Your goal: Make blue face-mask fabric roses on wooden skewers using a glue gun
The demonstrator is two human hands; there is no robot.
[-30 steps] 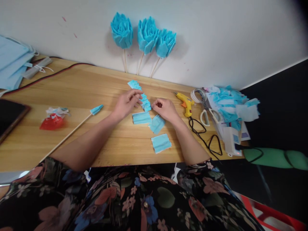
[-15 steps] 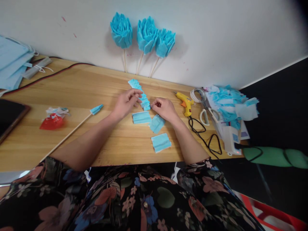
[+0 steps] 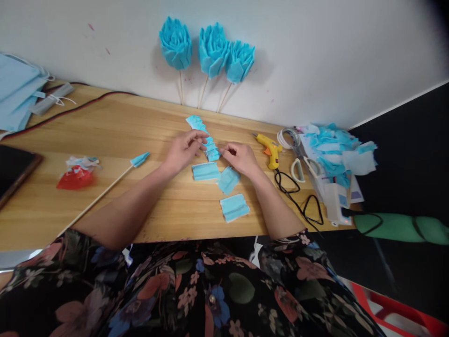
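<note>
A row of overlapping folded blue petals lies on the wooden table, running up and left between my hands. My left hand rests at its left side with fingers apart, nothing held. At the row's lower right end, my right hand has its thumb and fingers pressed together; what they pinch, if anything, is too small to tell. Just below are a flat blue piece, a blue piece with folded corners and another flat blue piece.
Three blue flowers on sticks lean on the wall. To the left are a blue-tipped stick, a red bag and face masks. A yellow glue gun, scissors and blue scraps lie right.
</note>
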